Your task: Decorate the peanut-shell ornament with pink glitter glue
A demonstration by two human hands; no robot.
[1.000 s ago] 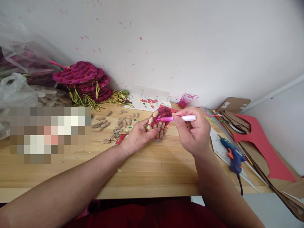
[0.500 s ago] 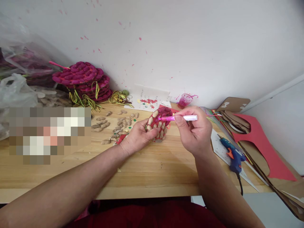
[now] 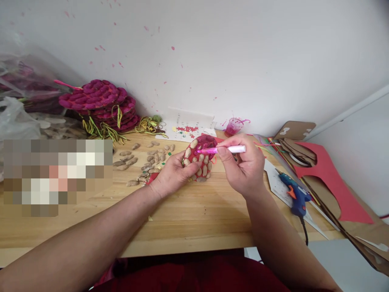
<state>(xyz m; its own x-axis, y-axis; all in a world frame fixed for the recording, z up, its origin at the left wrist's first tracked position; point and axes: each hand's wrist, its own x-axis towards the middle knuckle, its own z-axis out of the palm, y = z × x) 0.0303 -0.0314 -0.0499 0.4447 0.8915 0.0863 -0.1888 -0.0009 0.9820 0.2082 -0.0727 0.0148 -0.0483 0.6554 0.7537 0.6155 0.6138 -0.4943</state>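
My left hand grips the lower left edge of a red disc covered with peanuts, its thumb lying across the front. Peanuts at the disc's upper right are wet magenta, while those at the left and bottom keep their natural tan. Pinched in my right hand is a paintbrush with a white handle and a pink-stained front end. Its tip touches the disc near the border between painted and bare peanuts. Loose peanuts lie on the table left of the disc.
A stack of magenta peanut discs with yellow-green cords stands at the back left, beside plastic bags. A cup of pink paint is by the wall. A blue glue gun and cut red card lie at right.
The brush tip has shifted slightly left on the disc, with my right hand following. The whole view has moved a little, and both hands keep their holds.
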